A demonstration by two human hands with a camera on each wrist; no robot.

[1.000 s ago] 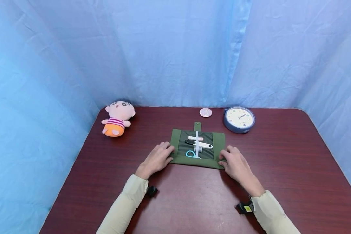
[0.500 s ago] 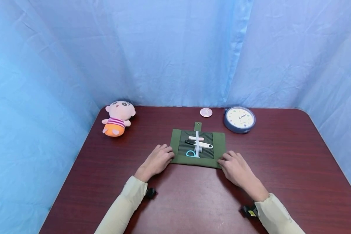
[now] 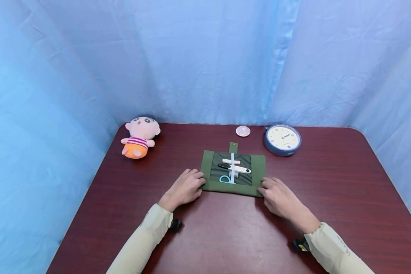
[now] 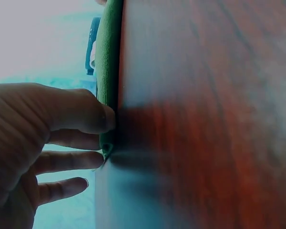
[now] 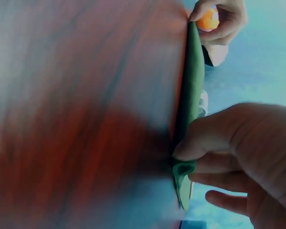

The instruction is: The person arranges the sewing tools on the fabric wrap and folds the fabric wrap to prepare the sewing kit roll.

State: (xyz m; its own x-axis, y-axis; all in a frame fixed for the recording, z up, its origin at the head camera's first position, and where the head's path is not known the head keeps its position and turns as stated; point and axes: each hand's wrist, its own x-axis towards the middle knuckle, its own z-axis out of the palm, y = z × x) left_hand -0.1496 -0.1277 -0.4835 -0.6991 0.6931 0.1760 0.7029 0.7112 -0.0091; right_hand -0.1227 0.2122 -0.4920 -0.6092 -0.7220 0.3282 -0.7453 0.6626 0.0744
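A green fabric pouch (image 3: 258,171) lies unfolded on the table, its near edge turned up in a thick fold. My left hand (image 3: 186,186) pinches the near left corner, thumb (image 4: 97,119) on the fold's front. At the near right corner my right hand (image 3: 280,198) pinches the fold, its thumb (image 5: 188,148) pressed against it. A white elastic band (image 3: 232,156) crosses the dark inner panel. Under it sit a black-and-white tool (image 3: 243,169), a small white-and-pink piece (image 3: 227,161) and a teal finger loop (image 3: 220,178). A snap tab (image 3: 233,147) points away from me.
A plush doll (image 3: 140,131) lies at the table's back left. Behind the pouch is a round pinkish disc (image 3: 243,131); a blue alarm clock (image 3: 282,140) stands to its right. Blue curtains (image 3: 205,64) hang past the back edge of the brown table (image 3: 226,236).
My right hand's fingers have come down closer to the near right corner, and its wrist has moved right and nearer. My left hand stays at its corner. The head view has shifted slightly.
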